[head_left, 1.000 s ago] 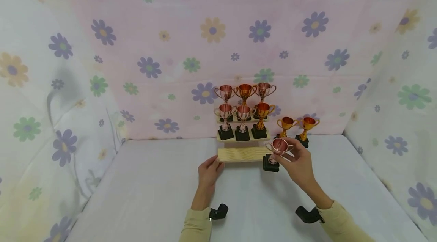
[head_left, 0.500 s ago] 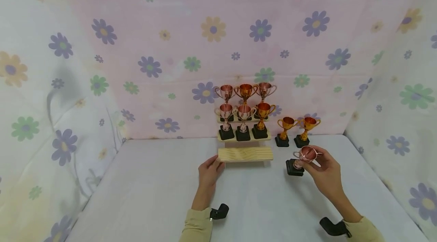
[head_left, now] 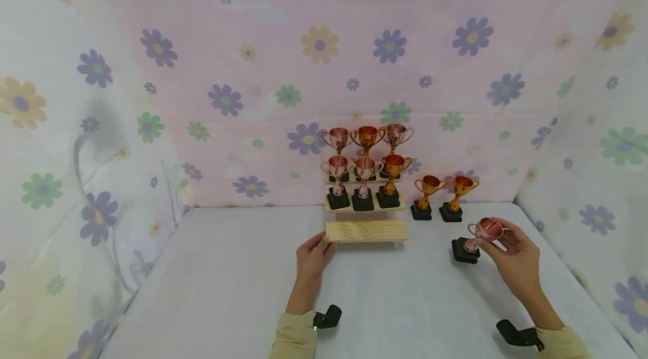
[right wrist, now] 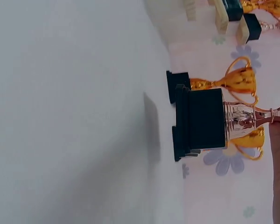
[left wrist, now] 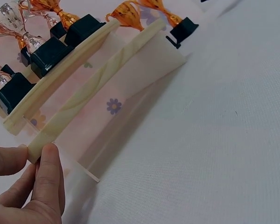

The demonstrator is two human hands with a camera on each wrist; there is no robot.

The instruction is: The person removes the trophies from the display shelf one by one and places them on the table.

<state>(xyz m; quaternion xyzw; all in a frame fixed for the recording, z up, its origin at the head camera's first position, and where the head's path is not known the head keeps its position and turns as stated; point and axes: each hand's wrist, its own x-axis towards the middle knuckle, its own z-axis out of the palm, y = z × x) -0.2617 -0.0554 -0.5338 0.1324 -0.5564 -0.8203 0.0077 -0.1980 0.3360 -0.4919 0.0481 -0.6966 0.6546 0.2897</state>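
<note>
My left hand [head_left: 311, 257] pinches the left end of the bottom wooden step [head_left: 367, 231] of a display stand. The left wrist view shows thumb and fingers around that step's corner [left wrist: 39, 145]. At the right, my right hand [head_left: 521, 263] grips a rose-gold trophy [head_left: 466, 249] by its cup, and its black base tilts to the left above the table. The trophy's base [right wrist: 200, 119] fills the middle of the right wrist view, while most of the hand is out of frame. On the stand's middle step are two rose-gold trophies [head_left: 364, 170] and a gold one [head_left: 391, 170].
Three more trophies [head_left: 368, 137] occupy the top step, partly hidden by the row in front. Two gold trophies [head_left: 424, 196] [head_left: 454, 197] stand on the white table [head_left: 228, 280] right of the stand. Flowered cloth [head_left: 253, 27] hangs behind and at both sides.
My right hand has carried the rose-gold trophy from the bottom step's right end out to the right, past the two gold trophies. My left hand stays on the step.
</note>
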